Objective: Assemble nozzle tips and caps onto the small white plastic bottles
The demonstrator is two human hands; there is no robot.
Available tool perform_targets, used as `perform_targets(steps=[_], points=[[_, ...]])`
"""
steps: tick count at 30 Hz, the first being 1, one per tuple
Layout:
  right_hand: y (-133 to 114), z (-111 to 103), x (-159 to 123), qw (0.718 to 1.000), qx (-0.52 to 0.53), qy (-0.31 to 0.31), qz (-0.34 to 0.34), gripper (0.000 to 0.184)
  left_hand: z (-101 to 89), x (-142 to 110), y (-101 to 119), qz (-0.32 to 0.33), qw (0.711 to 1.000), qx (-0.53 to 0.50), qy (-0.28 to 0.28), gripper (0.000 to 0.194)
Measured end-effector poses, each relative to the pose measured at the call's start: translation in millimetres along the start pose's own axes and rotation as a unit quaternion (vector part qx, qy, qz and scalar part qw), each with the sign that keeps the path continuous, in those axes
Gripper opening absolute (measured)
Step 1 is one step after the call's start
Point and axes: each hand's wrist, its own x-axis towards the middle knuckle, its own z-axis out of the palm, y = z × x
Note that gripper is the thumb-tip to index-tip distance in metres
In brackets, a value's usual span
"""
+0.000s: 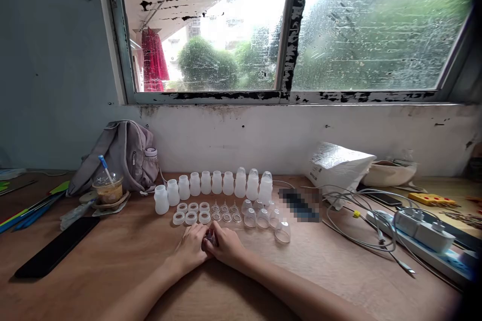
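My left hand (193, 242) and my right hand (226, 244) meet at the middle of the wooden table, fingers closed around a small clear piece (210, 239). Fingers hide most of it; it looks like a bottle nipple. Just beyond lie clear nipples (226, 217) in two rows. White collar rings (191, 217) sit left of them, also in two rows. Clear dome caps (262, 217) stand to the right, one cap (282, 232) nearer me. White baby bottles (205, 182) line up behind, open-necked; at the right end, three bottles (252, 184) have clear domes on top.
A black flat case (58, 247), an iced drink cup (108, 188) and a grey backpack (126, 158) are on the left. At right lie looped cables (361, 246), a power strip (417, 235) and a white package (337, 165). A blurred-out dark object (300, 204) lies beside the caps.
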Motion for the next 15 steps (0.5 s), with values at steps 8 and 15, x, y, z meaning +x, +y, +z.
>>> perform_targets(steps=[8,15], points=[[10,3,-5,0.993,0.078,0.015,-0.089,0.01,-18.9,5,3,0.035,0.999,-0.028,-0.026,0.026],[9,8,-3,0.987,0.101,0.03,-0.117,0.007,-30.6,5,-1,0.024,0.996,-0.063,-0.061,0.03]])
